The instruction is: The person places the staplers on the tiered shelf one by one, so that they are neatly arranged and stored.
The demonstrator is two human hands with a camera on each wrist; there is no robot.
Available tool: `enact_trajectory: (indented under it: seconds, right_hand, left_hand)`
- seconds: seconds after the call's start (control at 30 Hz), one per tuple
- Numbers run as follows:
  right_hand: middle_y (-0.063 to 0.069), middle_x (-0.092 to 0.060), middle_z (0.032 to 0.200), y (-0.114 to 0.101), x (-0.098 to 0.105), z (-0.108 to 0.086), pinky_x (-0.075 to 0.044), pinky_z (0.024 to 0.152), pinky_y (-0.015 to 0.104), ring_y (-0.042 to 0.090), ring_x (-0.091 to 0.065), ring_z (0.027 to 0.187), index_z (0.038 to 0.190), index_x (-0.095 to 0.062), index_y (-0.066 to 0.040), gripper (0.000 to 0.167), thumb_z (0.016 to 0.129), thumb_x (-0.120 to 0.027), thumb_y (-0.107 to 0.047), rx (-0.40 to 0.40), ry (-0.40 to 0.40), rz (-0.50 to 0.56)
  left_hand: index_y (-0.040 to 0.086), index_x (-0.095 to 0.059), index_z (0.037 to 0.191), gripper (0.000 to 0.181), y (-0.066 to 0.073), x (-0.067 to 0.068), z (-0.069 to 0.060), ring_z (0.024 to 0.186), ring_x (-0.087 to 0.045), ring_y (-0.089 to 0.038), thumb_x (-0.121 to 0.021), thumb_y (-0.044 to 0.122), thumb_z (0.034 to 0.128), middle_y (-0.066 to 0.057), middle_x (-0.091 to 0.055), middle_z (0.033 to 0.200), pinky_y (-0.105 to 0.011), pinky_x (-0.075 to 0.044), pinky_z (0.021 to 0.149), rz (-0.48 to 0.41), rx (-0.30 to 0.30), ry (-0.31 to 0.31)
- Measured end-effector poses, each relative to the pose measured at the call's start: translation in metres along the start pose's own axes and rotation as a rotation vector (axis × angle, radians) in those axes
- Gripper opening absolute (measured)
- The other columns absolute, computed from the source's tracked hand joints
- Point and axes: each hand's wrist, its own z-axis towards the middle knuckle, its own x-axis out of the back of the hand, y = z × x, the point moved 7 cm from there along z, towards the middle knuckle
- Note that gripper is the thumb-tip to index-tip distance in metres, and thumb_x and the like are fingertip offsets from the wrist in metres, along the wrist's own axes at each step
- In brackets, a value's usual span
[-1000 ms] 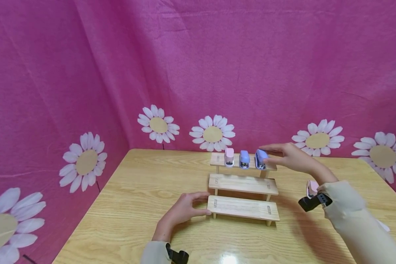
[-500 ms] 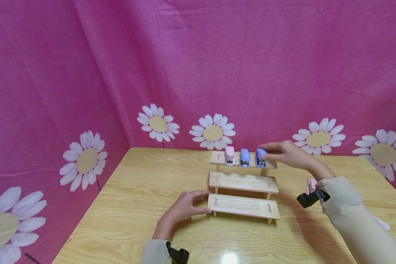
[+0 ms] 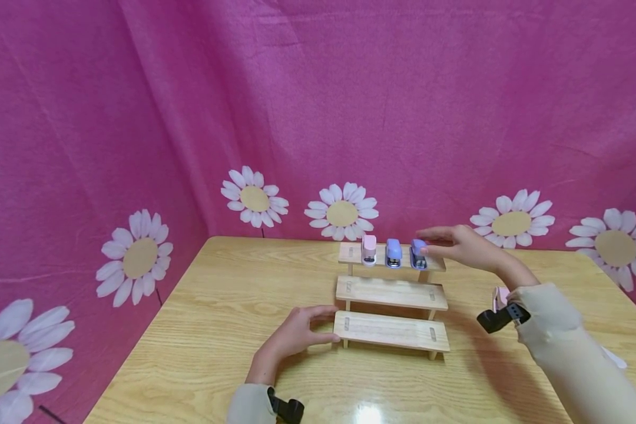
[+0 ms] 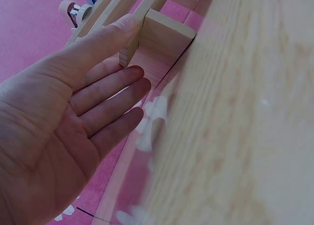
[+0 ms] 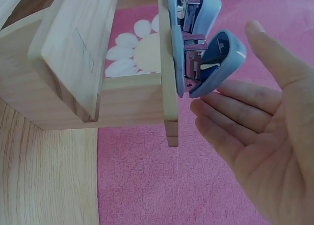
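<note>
A three-tier wooden stand (image 3: 392, 292) stands on the table. Along its top tier sit a pink stapler (image 3: 368, 248), a blue stapler (image 3: 393, 252) and a violet-blue stapler (image 3: 418, 253). My left hand (image 3: 295, 334) holds the left end of the lowest tier between thumb and index finger; its other fingers (image 4: 115, 104) extend loosely below. At the rightmost stapler (image 5: 221, 63), my right hand (image 3: 463, 250) has its fingers loosely extended beside the stapler's lower end, the thumb apart from its raised top. Whether the fingertips touch it, I cannot tell.
Another pink stapler (image 3: 500, 296) lies on the table (image 3: 233, 294) to the right, partly hidden by the right wrist. A white object (image 3: 615, 358) shows beside the right sleeve. A pink cloth with daisies (image 3: 429, 118) hangs behind the table.
The rightmost stapler has turned slightly and now stands straighter, in line with the others. My right hand has shifted slightly with it. My left hand stays at the lowest tier.
</note>
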Motion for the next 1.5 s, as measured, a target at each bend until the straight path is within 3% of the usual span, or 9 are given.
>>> enact_trajectory:
  seconds: [0.1,0.17,0.4,0.57,0.7,0.97,1.13,1.43,1.5]
  right_hand:
    - [0.017,-0.065,0.131,0.002,0.003,-0.005,-0.053,0.092,0.024,0.033,-0.064,0.118,0.135,-0.058,-0.005,0.044,0.098,-0.061,-0.028,-0.006,0.021,0.023]
    - [0.016,-0.064,0.132,0.004,0.004,-0.009,-0.053,0.091,0.020,0.031,-0.064,0.118,0.136,-0.057,-0.007,0.044,0.098,-0.061,-0.029,-0.010,0.035,0.034]
    - [0.013,-0.062,0.135,0.017,0.006,-0.027,-0.050,0.087,0.011,-0.008,-0.058,0.112,0.137,-0.057,-0.015,0.044,0.096,-0.063,-0.028,-0.015,0.108,0.068]
    - [0.016,-0.060,0.137,0.030,0.007,-0.045,-0.048,0.086,0.005,-0.013,-0.055,0.114,0.137,-0.058,-0.012,0.043,0.096,-0.064,-0.023,-0.020,0.187,0.120]
    - [0.007,-0.062,0.136,0.044,0.009,-0.061,-0.046,0.086,0.001,-0.021,-0.050,0.113,0.137,-0.057,-0.008,0.043,0.096,-0.064,-0.020,-0.033,0.240,0.148]
    - [-0.023,-0.060,0.127,0.071,0.003,-0.087,-0.045,0.087,0.000,-0.021,-0.053,0.109,0.137,-0.055,-0.003,0.043,0.097,-0.062,-0.019,-0.070,0.273,0.194]
    - [-0.027,-0.059,0.123,0.092,-0.002,-0.103,-0.043,0.084,-0.002,-0.023,-0.052,0.105,0.136,-0.056,-0.004,0.044,0.097,-0.062,-0.024,-0.167,0.301,0.196]
    - [-0.037,-0.055,0.112,0.118,-0.006,-0.124,-0.045,0.079,-0.002,-0.024,-0.052,0.100,0.134,-0.054,0.005,0.048,0.095,-0.064,-0.021,-0.190,0.372,0.181]
    - [-0.032,-0.057,0.112,0.123,-0.006,-0.128,-0.045,0.077,-0.002,-0.026,-0.051,0.098,0.134,-0.054,0.005,0.049,0.095,-0.065,-0.023,-0.216,0.384,0.157]
  left_hand:
    - [0.010,-0.057,0.137,0.062,0.001,-0.001,0.000,0.127,-0.059,-0.021,-0.078,0.033,0.0830,-0.006,-0.064,0.134,-0.045,-0.043,0.113,0.003,-0.006,-0.002]
    - [0.010,-0.057,0.137,0.062,0.001,-0.001,0.000,0.127,-0.060,-0.022,-0.078,0.034,0.0830,-0.006,-0.064,0.134,-0.045,-0.043,0.113,0.007,-0.008,-0.003]
    - [0.009,-0.058,0.137,0.062,0.002,0.000,-0.002,0.124,-0.061,-0.022,-0.078,0.033,0.0830,-0.007,-0.065,0.133,-0.045,-0.043,0.113,0.019,-0.022,0.000]
    - [0.008,-0.057,0.137,0.062,0.001,0.001,-0.003,0.124,-0.062,-0.022,-0.078,0.033,0.0829,-0.008,-0.065,0.132,-0.045,-0.043,0.112,0.016,-0.025,0.001]
    - [0.008,-0.057,0.137,0.063,0.000,0.001,-0.004,0.125,-0.061,-0.023,-0.077,0.034,0.0832,-0.008,-0.065,0.133,-0.046,-0.043,0.113,0.011,-0.018,-0.001]
    - [0.009,-0.057,0.137,0.063,-0.001,0.001,-0.004,0.126,-0.060,-0.024,-0.077,0.035,0.0833,-0.008,-0.065,0.133,-0.048,-0.041,0.113,0.006,-0.008,-0.003]
    - [0.009,-0.056,0.137,0.063,-0.001,0.000,-0.003,0.126,-0.060,-0.024,-0.077,0.035,0.0835,-0.009,-0.065,0.133,-0.048,-0.042,0.113,0.004,-0.011,-0.004]
    - [0.010,-0.057,0.137,0.062,0.001,0.000,-0.002,0.125,-0.061,-0.024,-0.077,0.034,0.0837,-0.009,-0.065,0.133,-0.048,-0.042,0.113,0.006,-0.018,-0.002]
    - [0.010,-0.057,0.137,0.061,0.001,0.000,-0.002,0.125,-0.061,-0.023,-0.077,0.034,0.0837,-0.009,-0.065,0.133,-0.047,-0.043,0.112,0.006,-0.018,-0.003]
